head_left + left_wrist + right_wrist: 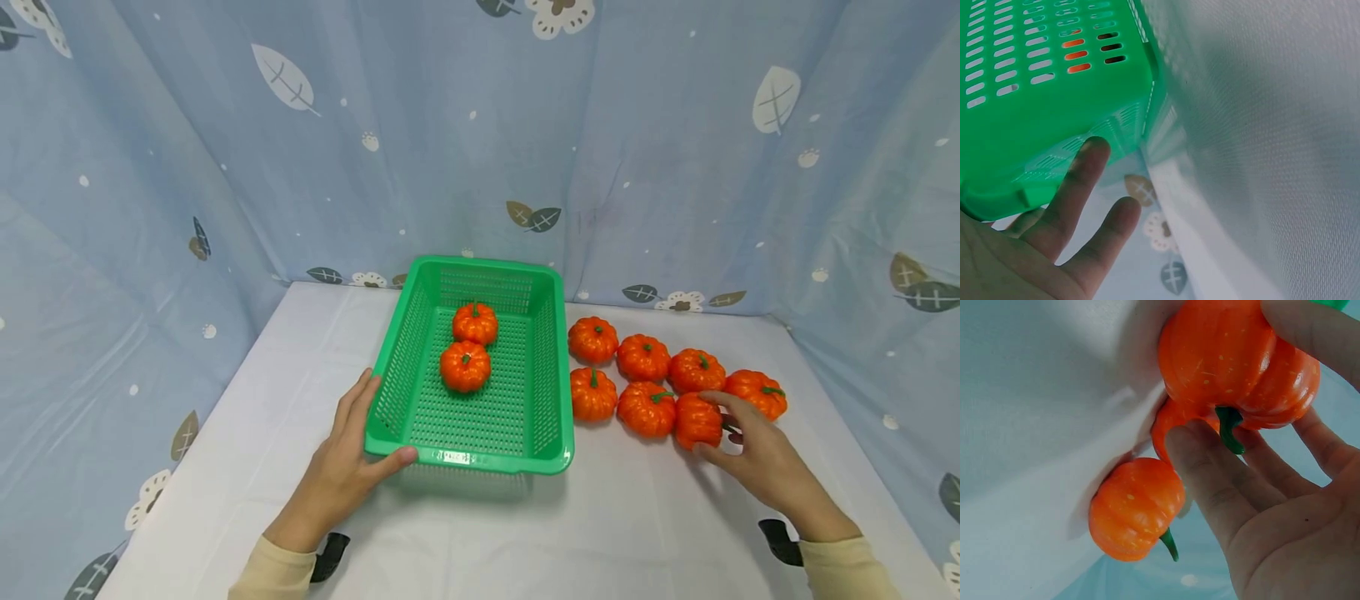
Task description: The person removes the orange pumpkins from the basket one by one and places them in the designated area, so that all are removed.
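Note:
In the head view my left hand (337, 471) rests at the near left corner of a green plastic basket (510, 462). Its thumb lies on the front rim, and its outstretched fingers run along the outside of the left wall. Two orange toy pumpkins, a far one (476, 323) and a nearer one (465, 367), sit inside, touching. On the right, my right hand (776, 467) pinches another pumpkin (696, 422) between thumb and fingers. That pumpkin (1235, 362) is tipped, its green stem facing the palm in the right wrist view.
Several more pumpkins stand close together in two rows right of the basket, among them one (647, 410) beside the held pumpkin and one (756, 395) at the far right. Blue patterned cloth (465, 150) hangs around the white table (622, 533).

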A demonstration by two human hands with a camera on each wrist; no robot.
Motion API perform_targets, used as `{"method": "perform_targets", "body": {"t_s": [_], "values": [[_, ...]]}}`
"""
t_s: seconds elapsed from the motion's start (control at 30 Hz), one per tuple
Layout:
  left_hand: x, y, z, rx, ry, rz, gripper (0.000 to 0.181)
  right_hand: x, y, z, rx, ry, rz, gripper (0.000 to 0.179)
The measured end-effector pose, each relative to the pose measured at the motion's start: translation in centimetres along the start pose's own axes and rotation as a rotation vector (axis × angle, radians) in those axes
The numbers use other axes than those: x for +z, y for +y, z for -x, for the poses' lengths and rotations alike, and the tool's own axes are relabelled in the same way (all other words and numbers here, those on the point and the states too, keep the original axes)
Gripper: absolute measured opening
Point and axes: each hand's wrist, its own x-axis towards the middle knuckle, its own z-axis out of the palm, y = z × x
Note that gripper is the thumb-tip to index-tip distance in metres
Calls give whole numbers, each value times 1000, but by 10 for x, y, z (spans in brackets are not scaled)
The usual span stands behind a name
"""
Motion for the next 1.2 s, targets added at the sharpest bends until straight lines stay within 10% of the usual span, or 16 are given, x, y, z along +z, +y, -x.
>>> {"method": "perform_targets", "body": {"t_s": [1.2], "values": [[1,-1,-1,8,3,1,104,1,5,0,96,48,132,82]]}}
